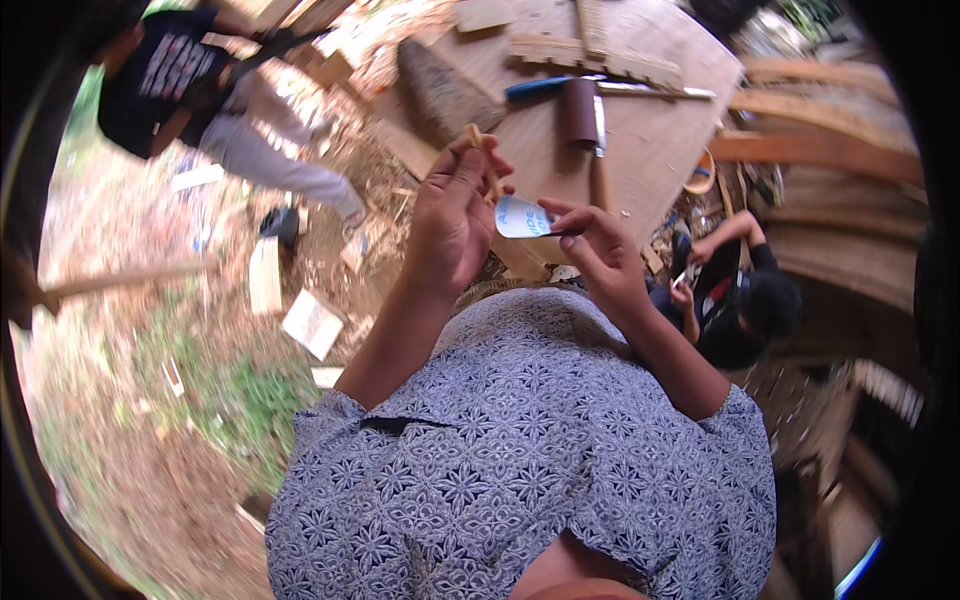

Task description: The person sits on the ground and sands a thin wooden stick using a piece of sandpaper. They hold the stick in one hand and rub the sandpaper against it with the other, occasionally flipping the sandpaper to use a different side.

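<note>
Left hand [460,205]: fingers pinch wooden stick [474,134], presumably steadying it. Right hand [604,255]: fingers pinch white-and-blue sheet [522,219] edgewise, likely for control.

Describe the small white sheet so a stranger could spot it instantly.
Start at the pale wooden tabletop, upper middle. At its near side, find the person's right hand, pinching the sheet. It is white with blue print, unlike the plain, pale stick in the left hand.

sunlit ground [130,440], green grass [262,400]
</note>
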Motion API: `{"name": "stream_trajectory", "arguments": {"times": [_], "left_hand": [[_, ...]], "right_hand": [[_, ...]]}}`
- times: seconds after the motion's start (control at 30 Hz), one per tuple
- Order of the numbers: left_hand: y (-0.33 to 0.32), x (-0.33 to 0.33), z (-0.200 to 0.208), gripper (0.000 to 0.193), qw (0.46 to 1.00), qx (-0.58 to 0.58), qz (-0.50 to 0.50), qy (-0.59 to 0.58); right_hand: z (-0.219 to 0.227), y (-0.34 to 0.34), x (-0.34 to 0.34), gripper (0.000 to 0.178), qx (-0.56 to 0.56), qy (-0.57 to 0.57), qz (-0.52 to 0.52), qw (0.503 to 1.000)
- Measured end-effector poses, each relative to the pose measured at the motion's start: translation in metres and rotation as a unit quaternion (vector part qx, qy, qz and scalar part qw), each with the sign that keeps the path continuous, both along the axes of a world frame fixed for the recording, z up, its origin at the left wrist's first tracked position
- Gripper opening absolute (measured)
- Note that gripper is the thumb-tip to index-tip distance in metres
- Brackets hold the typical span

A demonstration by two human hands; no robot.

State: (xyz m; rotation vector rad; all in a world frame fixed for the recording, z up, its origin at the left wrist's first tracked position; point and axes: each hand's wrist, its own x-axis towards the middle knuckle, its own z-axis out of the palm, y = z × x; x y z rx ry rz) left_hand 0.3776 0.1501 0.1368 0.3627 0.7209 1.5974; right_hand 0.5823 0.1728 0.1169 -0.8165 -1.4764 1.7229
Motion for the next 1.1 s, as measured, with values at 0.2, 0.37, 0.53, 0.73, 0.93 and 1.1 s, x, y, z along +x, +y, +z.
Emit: {"name": "stream_trajectory", "arguments": {"times": [0.2,0.37,0.53,0.73,0.93,1.1], "left_hand": [[-0.058,-0.004,-0.015,0.020,0.991,-0.031,0.118,0.061],[-0.114,-0.088,-0.041,0.024,0.978,-0.052,0.163,0.122],[-0.151,-0.152,-0.063,0.024,0.968,-0.103,0.199,0.116],[-0.160,-0.156,-0.059,0.022,0.941,-0.176,0.256,0.133],[-0.228,-0.221,-0.048,0.019,0.920,-0.187,0.234,0.253],[-0.249,-0.227,-0.032,0.017,0.912,-0.215,0.231,0.260]], "right_hand": [[0.004,-0.012,-0.032,0.026,-0.100,-0.065,0.213,0.970],[-0.016,-0.036,-0.122,0.024,-0.072,-0.108,0.260,0.957],[0.001,-0.057,-0.213,0.020,-0.083,-0.162,0.230,0.956],[-0.011,-0.037,-0.219,0.022,-0.110,-0.103,0.349,0.925],[-0.017,-0.043,-0.304,0.029,-0.295,-0.163,0.460,0.822],[-0.010,-0.052,-0.340,0.027,-0.274,-0.166,0.554,0.768]]}}
